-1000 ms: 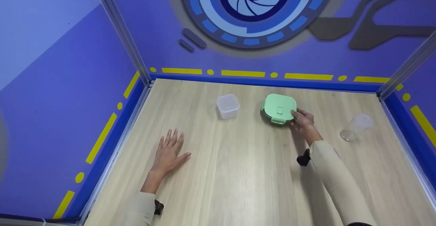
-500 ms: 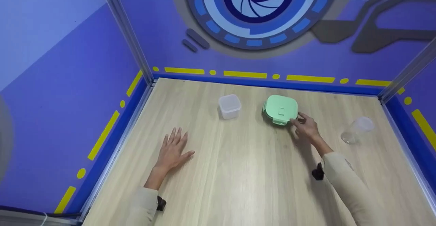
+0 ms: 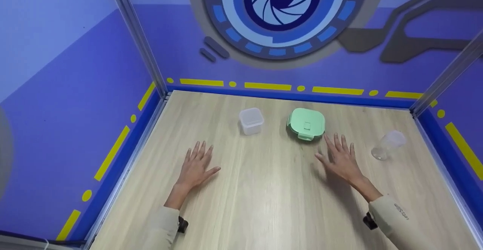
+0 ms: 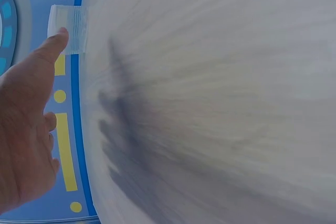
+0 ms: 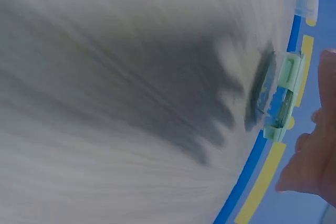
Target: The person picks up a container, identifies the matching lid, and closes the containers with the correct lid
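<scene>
A food container with a green clip lid [image 3: 307,123] stands on the table toward the back; the right wrist view shows the clear body [image 5: 268,85] under its lid. My right hand [image 3: 342,162] is just in front of it on the near right side, fingers spread and holding nothing. Over the left part of the table is my left hand [image 3: 196,170], its fingers spread too and nothing in it. Beyond that hand, left of the green-lidded container, a translucent square plastic tub [image 3: 251,121] stands upright; the left wrist view also shows the tub [image 4: 74,30] past my thumb.
A clear glass or cup [image 3: 388,145] stands at the right of the wooden table [image 3: 260,197]. Blue printed walls [image 3: 166,46] enclose the back and sides, with metal posts [image 3: 137,35] at the corners.
My right hand has let go of the green-lidded container and drawn back toward me, its fingers now spread. The container stays in place. My left hand has shifted slightly to the right.
</scene>
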Demonstrator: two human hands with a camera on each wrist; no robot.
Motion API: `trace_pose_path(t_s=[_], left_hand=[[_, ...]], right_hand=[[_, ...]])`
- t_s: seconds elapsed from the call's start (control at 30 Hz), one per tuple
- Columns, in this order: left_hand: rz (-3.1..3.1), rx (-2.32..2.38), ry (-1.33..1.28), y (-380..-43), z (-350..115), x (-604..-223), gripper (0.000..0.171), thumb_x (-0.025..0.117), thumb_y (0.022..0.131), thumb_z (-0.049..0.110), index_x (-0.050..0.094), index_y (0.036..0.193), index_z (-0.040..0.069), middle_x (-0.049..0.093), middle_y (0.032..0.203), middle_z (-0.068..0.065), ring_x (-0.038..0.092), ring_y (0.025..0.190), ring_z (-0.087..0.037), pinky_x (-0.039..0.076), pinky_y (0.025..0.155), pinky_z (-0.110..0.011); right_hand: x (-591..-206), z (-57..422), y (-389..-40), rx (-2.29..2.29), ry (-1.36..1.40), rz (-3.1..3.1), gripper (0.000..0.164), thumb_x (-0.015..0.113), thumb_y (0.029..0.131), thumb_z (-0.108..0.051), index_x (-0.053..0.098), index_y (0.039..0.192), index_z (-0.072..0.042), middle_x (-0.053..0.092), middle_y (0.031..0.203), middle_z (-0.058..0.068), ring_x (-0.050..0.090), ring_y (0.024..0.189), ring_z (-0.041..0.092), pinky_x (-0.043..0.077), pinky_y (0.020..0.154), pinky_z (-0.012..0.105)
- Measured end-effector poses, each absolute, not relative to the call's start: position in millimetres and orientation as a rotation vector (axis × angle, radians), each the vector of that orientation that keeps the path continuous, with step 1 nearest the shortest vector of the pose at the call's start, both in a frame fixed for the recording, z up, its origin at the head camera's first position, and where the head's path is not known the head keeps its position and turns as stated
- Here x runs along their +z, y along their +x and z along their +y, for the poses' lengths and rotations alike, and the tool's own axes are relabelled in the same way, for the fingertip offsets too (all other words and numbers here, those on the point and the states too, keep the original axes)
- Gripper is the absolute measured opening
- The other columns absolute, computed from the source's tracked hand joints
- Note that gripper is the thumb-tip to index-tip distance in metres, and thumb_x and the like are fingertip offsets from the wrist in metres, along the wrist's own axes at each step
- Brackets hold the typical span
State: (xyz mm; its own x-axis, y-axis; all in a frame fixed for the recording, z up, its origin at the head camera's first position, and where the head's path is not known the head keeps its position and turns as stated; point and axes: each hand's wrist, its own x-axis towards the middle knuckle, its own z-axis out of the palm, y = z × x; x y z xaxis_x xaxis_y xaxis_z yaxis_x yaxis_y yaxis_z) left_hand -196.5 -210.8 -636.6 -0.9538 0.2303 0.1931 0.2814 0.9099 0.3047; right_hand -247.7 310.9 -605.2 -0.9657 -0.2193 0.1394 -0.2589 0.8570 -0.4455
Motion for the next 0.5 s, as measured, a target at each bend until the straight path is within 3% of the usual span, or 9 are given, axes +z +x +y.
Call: trace_pose_path(t_s=[0.27,0.5], left_hand=[[-2.940,-0.497,-0.391,-205.4,-206.4,-632.2,0.085,0.060,0.095,0.060,0.035,0.160,0.011,0.025,0.169,-0.019,0.017,0.158,-0.040,0.013,0.126,-0.063],[-2.958,-0.492,-0.392,-207.7,-205.4,-632.2,0.086,0.058,0.094,0.063,0.034,0.160,0.013,0.023,0.169,-0.018,0.015,0.159,-0.038,0.012,0.127,-0.062]], right_hand=[[-617.2,316.9,-226.9,0.597,0.465,-2.876,0.081,0.068,0.093,-0.048,0.040,0.156,-0.007,0.022,0.165,0.032,0.013,0.154,0.054,0.003,0.121,0.073],[-622.6,313.4,-213.5,0.591,0.530,-2.865,0.088,0.072,0.089,-0.050,0.037,0.158,-0.009,0.023,0.165,0.030,0.013,0.153,0.056,0.000,0.118,0.077]])
